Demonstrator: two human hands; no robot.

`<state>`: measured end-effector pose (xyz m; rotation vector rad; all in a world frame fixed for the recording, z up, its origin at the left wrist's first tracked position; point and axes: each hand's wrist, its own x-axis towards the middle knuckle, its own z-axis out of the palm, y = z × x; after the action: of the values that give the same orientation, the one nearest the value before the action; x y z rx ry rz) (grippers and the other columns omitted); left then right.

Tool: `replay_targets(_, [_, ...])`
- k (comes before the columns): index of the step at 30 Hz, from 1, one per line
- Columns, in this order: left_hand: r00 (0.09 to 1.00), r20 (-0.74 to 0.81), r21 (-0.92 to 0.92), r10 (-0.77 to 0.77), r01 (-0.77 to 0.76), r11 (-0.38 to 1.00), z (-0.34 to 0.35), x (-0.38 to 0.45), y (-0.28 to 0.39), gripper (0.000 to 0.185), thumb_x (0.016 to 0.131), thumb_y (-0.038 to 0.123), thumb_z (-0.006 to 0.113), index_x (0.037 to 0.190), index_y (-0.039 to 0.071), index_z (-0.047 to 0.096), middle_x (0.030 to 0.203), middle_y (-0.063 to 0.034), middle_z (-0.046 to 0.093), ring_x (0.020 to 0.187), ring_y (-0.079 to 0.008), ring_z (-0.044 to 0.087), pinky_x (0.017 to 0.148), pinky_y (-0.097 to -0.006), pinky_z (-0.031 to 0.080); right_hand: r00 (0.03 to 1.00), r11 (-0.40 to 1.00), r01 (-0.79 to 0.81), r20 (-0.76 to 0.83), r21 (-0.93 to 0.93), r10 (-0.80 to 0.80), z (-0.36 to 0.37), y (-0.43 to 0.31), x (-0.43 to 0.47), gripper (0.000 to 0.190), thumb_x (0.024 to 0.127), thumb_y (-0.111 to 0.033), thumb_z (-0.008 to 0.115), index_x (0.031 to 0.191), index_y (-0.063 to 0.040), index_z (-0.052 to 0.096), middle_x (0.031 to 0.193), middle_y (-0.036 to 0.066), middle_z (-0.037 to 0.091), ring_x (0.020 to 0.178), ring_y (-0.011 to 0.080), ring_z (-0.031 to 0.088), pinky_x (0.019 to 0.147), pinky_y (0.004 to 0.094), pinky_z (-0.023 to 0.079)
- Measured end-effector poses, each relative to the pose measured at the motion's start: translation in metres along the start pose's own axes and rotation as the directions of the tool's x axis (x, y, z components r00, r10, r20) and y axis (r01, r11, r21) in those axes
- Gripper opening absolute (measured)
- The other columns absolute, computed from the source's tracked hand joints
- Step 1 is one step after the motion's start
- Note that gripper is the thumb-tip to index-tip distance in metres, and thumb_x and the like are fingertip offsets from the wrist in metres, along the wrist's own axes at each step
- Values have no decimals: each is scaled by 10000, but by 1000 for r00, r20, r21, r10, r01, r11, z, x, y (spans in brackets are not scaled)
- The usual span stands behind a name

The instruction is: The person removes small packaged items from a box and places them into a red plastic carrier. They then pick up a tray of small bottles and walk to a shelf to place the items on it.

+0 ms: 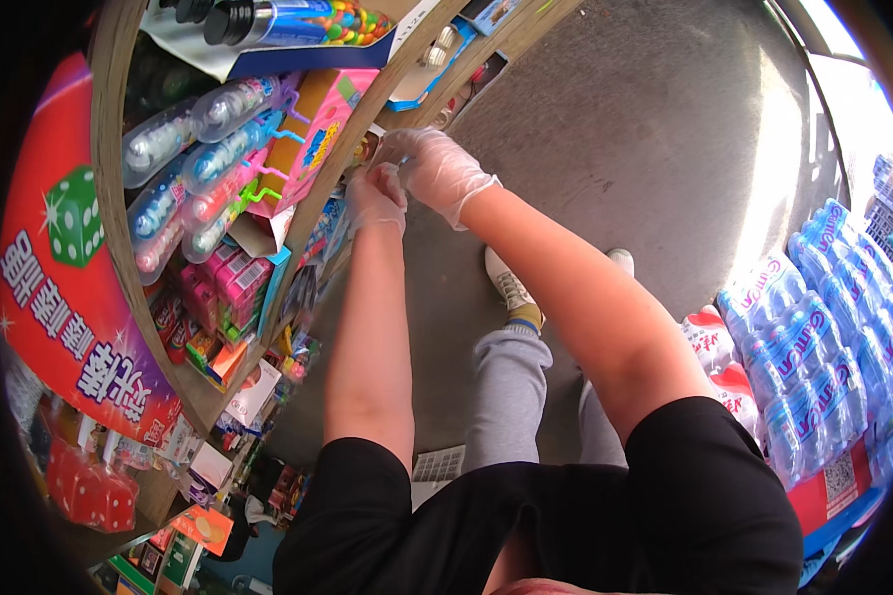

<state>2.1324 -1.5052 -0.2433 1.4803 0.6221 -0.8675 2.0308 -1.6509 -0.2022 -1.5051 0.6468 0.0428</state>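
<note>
Both my hands wear thin clear plastic gloves and reach to the edge of a wooden store shelf (368, 123). My left hand (378, 195) is close below my right hand (435, 167), its fingers bent. A small item, partly hidden and too unclear to name, shows at the fingertips; I cannot tell which hand grips it. Left of my hands, a pink display box (327, 137) stands beside clear tubes of candy (223, 156) with coloured plastic hooks. Above is a tray with a bottle of colourful round candies (350, 22).
Shrink-wrapped packs of bottled water (804, 335) are stacked at the right. Small pink packages (231, 286) fill a lower shelf at left, near a red printed panel (67, 297). Bagged red dice-shaped items (89, 483) are at lower left. Grey floor (603, 134) lies beyond my arms.
</note>
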Motion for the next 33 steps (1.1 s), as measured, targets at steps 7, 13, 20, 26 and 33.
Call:
replay_targets(7, [944, -309, -214, -114, 48, 976, 2, -1, -11, 255, 1001, 293, 577, 824, 120, 635, 734, 46, 591, 588, -28, 555, 433, -203, 362, 970, 980, -102, -202, 170, 136, 3, 10, -9, 300, 960, -43, 614, 1239, -25, 720, 1199, 205, 716, 1168, 359, 685, 1027, 405, 525])
replay_targets(13, [939, -302, -130, -165, 131, 983, 15, -66, -41, 232, 983, 249, 548, 804, 125, 626, 638, 65, 478, 470, -62, 421, 414, -233, 279, 970, 986, -129, -194, 101, 147, 6, 25, -7, 293, 990, -142, 647, 1254, -28, 704, 1191, 183, 721, 1157, 300, 691, 1011, 382, 527])
replay_targets(20, [942, -164, -163, -293, 267, 950, 13, -113, -73, 184, 986, 173, 539, 838, 106, 625, 598, 74, 496, 434, -31, 432, 389, -187, 322, 934, 704, -355, 210, 615, 288, 2, 44, -20, 539, 1023, -433, 658, 1369, -20, 645, 1269, 119, 704, 1130, 212, 646, 1039, 350, 477])
replay_targets(26, [877, -228, -195, -424, 385, 902, 18, -133, -93, 262, 998, 235, 509, 767, 140, 589, 550, 84, 395, 401, -66, 328, 380, -236, 238, 776, 383, -630, 570, 676, 270, -4, 83, -28, 617, 994, -589, 661, 1324, -68, 679, 1241, 84, 725, 1125, 177, 667, 1031, 325, 506])
replay_targets(33, [888, -132, -183, -440, 415, 891, 19, -155, -105, 274, 1008, 276, 514, 780, 145, 592, 577, 87, 413, 417, -64, 345, 394, -225, 277, 689, 183, -721, 661, 669, 298, -6, 86, -33, 596, 953, -632, 690, 1212, -95, 717, 1059, 47, 756, 910, 163, 714, 828, 362, 581])
